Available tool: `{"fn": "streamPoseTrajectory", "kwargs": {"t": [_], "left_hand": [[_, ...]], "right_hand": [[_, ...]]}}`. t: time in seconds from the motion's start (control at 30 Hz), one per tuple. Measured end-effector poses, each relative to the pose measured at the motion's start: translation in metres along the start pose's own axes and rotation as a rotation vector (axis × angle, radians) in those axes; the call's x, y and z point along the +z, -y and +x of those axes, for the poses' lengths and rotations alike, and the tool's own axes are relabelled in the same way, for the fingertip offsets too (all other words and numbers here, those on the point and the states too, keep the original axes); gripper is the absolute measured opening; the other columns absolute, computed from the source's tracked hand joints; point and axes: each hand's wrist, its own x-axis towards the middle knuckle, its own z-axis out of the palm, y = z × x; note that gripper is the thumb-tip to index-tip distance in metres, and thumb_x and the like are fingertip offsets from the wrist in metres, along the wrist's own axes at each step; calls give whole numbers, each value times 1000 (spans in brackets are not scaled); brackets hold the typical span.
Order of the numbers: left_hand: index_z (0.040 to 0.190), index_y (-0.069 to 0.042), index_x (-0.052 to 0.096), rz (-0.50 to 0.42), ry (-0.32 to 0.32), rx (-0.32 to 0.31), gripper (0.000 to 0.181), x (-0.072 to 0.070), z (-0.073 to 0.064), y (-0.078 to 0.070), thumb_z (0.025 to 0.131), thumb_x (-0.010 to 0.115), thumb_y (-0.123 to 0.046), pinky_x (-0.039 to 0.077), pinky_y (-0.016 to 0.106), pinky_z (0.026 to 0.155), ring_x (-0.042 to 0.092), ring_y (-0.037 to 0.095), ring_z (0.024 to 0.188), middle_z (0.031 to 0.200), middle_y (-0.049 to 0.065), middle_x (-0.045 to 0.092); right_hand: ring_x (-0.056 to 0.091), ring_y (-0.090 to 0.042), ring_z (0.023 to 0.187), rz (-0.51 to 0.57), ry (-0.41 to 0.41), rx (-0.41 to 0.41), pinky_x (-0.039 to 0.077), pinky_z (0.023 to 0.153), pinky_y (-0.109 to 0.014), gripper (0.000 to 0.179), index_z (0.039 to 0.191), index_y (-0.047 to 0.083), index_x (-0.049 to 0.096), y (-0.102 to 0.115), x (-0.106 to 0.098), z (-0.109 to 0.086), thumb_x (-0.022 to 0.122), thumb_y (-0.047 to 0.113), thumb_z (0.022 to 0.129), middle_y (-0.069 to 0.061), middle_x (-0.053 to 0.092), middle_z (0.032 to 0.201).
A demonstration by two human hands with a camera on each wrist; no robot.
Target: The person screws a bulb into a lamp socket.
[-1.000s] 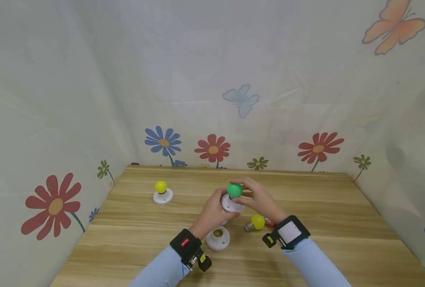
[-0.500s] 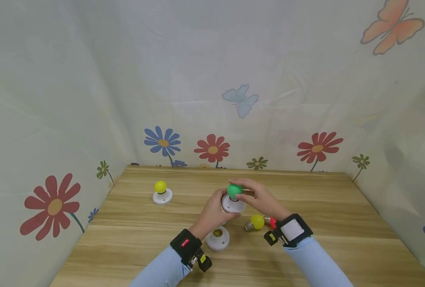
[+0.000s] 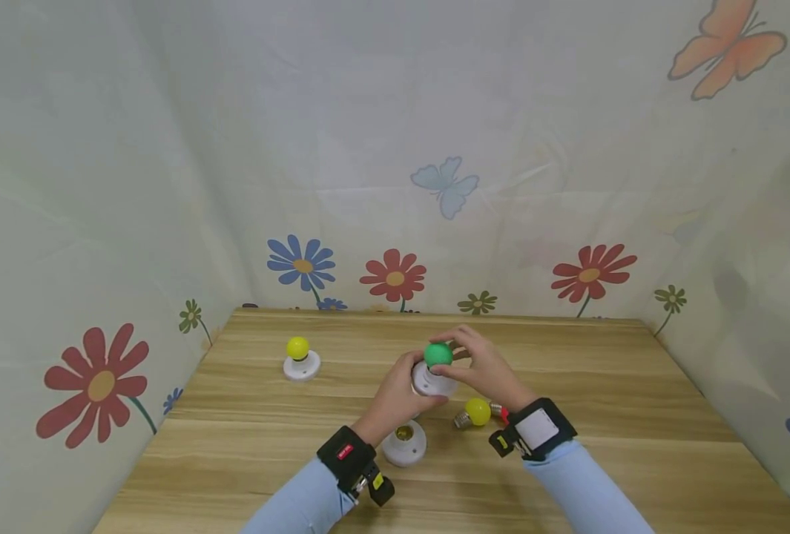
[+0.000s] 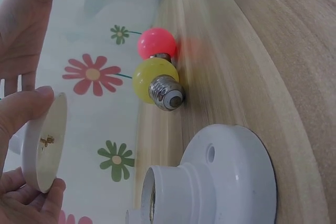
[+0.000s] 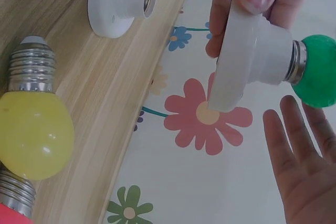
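Raised between left hand (image 3: 397,393) and right hand (image 3: 486,372): green bulb (image 3: 438,354) on held socket (image 3: 429,384)

Head view: the left hand reaches in from seven o'clock, its grip clamped on the white held socket. The right hand comes from four o'clock, its grip pinching the green bulb, thumb on the near side and a finger over the top. The green bulb sits between twelve and one o'clock of the held socket. Between six and seven o'clock of that pair, a bare socket (image 3: 404,449) stands on the wooden table (image 3: 234,460). At four o'clock lies the loose yellow bulb (image 3: 478,411), with the red bulb (image 3: 505,415) just beside it, partly covered by the wrist. Well apart at nine o'clock, a mounted yellow bulb (image 3: 297,348) stands upright in its white base (image 3: 303,366).

Left wrist view: between eight and nine o'clock, the held socket tips its hollow underside toward the camera, the left hand's thumb above and fingers below. The right hand shows at ten o'clock; what its grip touches is hidden here. The bare socket looms at five o'clock.

Right wrist view: metal thread shows between the green bulb, cut off at three o'clock, and the held socket's collar. Some right-hand fingers extend at four o'clock, near the bulb. The loose yellow bulb lies between eight and nine o'clock.
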Motion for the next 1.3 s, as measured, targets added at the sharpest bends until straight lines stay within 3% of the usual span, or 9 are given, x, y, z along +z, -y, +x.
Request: {"fn": "streamPoseTrajectory", "kwargs": {"t": [0.17, 0.27, 0.43, 0.67, 0.8, 1.07, 1.2, 1.3], "left_hand": [[139, -12, 41, -9, -1, -6, 76, -1, 0, 0, 77, 82, -28, 45, 44, 104, 53, 22, 120, 132, 5, 52], [138, -11, 41, -11, 1, -1, 76, -1, 0, 1, 77, 82, -28, 45, 44, 103, 53, 22, 119, 132, 6, 52], [137, -11, 41, 14, 2, 1, 74, -1, 0, 1, 78, 82, -28, 46, 42, 102, 54, 22, 118, 131, 6, 52], [137, -10, 42, 30, 12, -1, 74, 0, 0, 1, 78, 82, -28, 48, 42, 101, 55, 22, 117, 130, 7, 53], [138, -10, 42, 21, 12, -2, 74, 1, -1, 2, 78, 81, -29, 48, 43, 100, 55, 22, 116, 130, 7, 53], [139, -11, 41, 25, 5, 2, 77, 1, -1, 4, 77, 82, -31, 46, 42, 103, 54, 21, 118, 132, 6, 52], [139, -10, 40, 35, 3, 0, 77, 2, 0, 6, 78, 81, -31, 46, 42, 103, 54, 21, 118, 132, 6, 52], [139, -10, 40, 36, 4, -5, 77, 2, 0, 6, 78, 81, -31, 47, 42, 102, 55, 22, 118, 132, 7, 52]], "right_hand": [[50, -29, 127, 35, 94, -2, 49, 95, -55, 47, 136, 21, 54, -2, -3, -2, 66, 24, 92, -6, 52, 139], [47, -30, 131, 48, 137, 1, 47, 98, -55, 44, 139, 21, 52, -2, -4, -2, 60, 24, 96, -6, 50, 143], [52, -27, 125, 43, 142, 14, 49, 98, -50, 42, 136, 18, 54, -1, -4, -1, 62, 23, 95, -7, 55, 137], [59, -19, 105, -40, 61, 31, 55, 88, -41, 41, 123, 15, 61, 2, -1, 2, 74, 23, 85, -5, 61, 121], [60, -17, 102, -85, 44, 20, 56, 86, -37, 45, 123, 15, 61, 2, 2, 3, 76, 27, 83, -2, 60, 118], [46, -29, 131, -17, 159, -17, 45, 102, -52, 54, 146, 14, 42, -1, -2, -4, 61, 21, 96, -8, 43, 148], [40, -32, 137, 18, 192, -12, 38, 107, -57, 49, 145, 14, 44, -1, -4, -5, 56, 18, 98, -8, 43, 150], [42, -32, 136, 31, 197, 4, 39, 106, -57, 46, 143, 16, 47, -1, -5, -4, 57, 19, 98, -7, 46, 147]]}}
